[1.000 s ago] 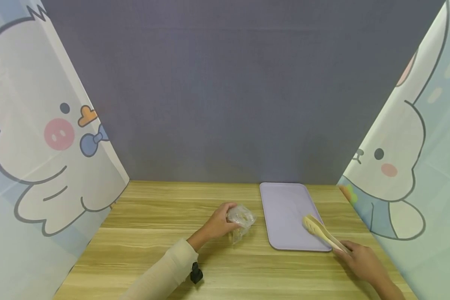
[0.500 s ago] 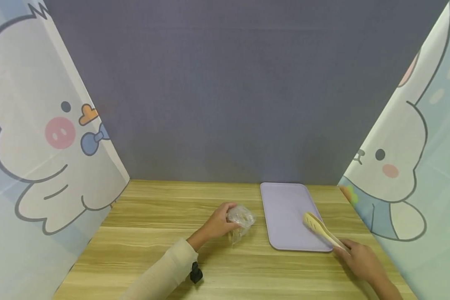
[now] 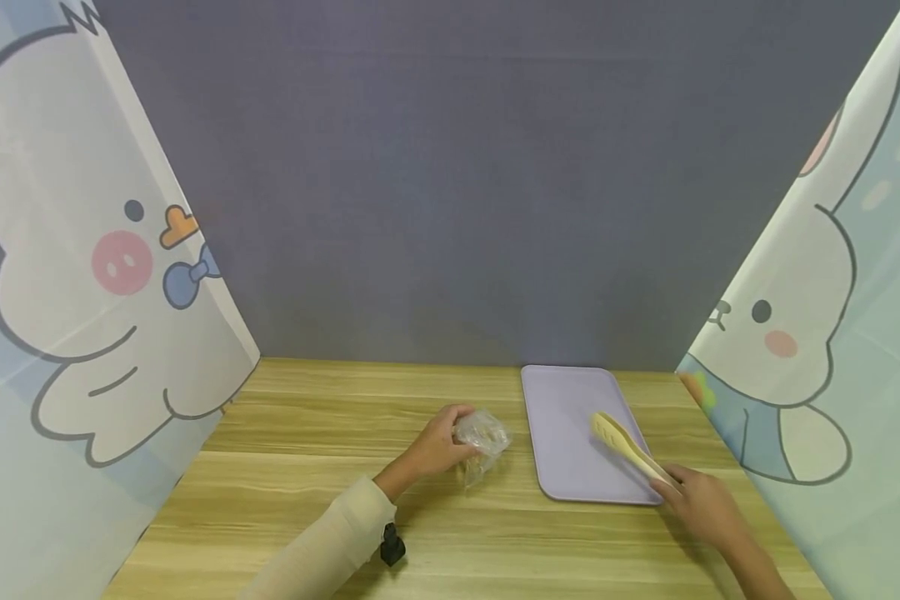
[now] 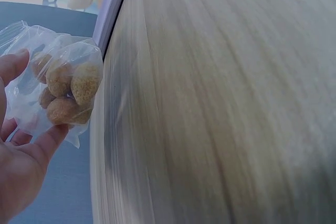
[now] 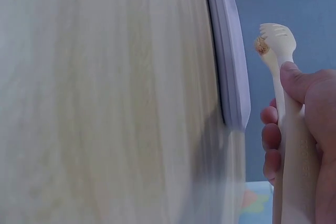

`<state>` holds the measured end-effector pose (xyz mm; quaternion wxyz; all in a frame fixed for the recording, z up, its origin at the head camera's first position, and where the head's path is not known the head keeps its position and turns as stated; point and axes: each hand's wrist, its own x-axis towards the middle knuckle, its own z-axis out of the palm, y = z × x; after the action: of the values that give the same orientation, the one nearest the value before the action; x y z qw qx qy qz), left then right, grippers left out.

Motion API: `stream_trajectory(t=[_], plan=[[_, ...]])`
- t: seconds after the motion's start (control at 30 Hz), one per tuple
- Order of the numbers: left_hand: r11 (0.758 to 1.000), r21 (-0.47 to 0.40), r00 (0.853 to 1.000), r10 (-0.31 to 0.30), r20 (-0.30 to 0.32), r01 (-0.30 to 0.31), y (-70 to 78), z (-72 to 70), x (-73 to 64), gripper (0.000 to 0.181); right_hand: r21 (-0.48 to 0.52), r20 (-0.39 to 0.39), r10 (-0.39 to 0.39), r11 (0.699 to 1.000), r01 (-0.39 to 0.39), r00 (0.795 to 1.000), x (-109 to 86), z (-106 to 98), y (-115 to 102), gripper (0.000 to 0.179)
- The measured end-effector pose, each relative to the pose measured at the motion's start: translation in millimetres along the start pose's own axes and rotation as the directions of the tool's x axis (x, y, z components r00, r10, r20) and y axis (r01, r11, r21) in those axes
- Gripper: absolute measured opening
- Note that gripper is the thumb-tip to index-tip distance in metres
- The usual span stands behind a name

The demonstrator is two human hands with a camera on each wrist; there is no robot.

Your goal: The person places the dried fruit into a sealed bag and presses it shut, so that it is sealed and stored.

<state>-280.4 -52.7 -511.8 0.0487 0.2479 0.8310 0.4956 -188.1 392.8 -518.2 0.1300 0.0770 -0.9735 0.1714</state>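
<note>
The left hand (image 3: 433,443) holds a clear bag (image 3: 483,433) with brown balls (image 4: 59,80) in it, left of the tray. Next comes the flat purple tray (image 3: 566,408) on the table (image 3: 307,417). Over it are yellow tongs (image 3: 626,448), with one brown ball (image 5: 261,45) between the tips. The right hand (image 3: 703,504) grips the tongs' handles.

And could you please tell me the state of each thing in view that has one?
Plastic bag, held in the left grip, brown balls inside; open or sealed unclear.
Tongs, held in the right grip, pinching one brown ball.
Lilac tray, lying flat on the table.
</note>
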Motion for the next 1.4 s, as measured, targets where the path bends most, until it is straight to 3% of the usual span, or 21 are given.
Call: stream_trajectory(t=[0.8, 1.4], plan=[[1.000, 0.003, 1.000, -0.001, -0.001, 0.001, 0.7, -0.5, 0.2, 0.068, 0.067, -0.007, -0.023, 0.997, 0.024, 1.000, 31.5, 3, -52, 0.036], [0.999, 0.033, 1.000, 0.003, -0.013, -0.003, 5.3, 1.1, -0.2, 0.067, 0.074, -0.068, -0.117, 0.990, 0.122, 0.991, 49.8, 10, -88, 0.031]])
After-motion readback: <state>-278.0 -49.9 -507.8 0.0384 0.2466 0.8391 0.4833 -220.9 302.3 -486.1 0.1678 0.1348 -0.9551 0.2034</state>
